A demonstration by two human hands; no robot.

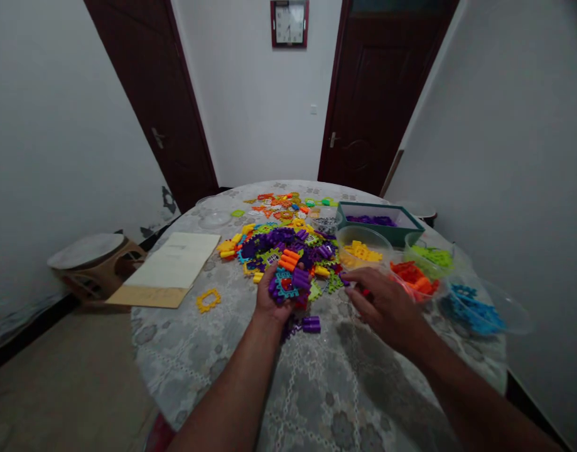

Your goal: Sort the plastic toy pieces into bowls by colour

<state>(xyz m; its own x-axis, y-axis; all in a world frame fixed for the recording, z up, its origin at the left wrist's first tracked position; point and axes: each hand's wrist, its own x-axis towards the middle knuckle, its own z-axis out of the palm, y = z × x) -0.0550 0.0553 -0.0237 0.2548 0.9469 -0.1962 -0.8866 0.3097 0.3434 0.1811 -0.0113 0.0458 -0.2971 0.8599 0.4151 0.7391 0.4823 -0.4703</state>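
Note:
My left hand (268, 300) cups a handful of plastic building pieces (287, 284): purple, orange and blue toothed plates and ribbed tubes. To its right, my right hand (380, 301) has its thumb and forefinger close together around a small purple piece (345, 280). Just beyond both hands lies a mixed pile of toothed plastic pieces (279, 242) in purple, yellow, green, blue and orange. A purple ribbed piece (311, 324) rests on the tablecloth below my left hand. Off to the left, a yellow toothed frame (208, 301) lies by itself.
Clear bowls on the right hold yellow pieces (363, 251), red-orange pieces (414, 277), green pieces (433, 255) and blue pieces (476, 307). Behind them stands a green box (408, 233) with purple pieces inside. Paper sheets (170, 267) overhang the round table's left edge. Orange pieces (283, 204) lie at the back.

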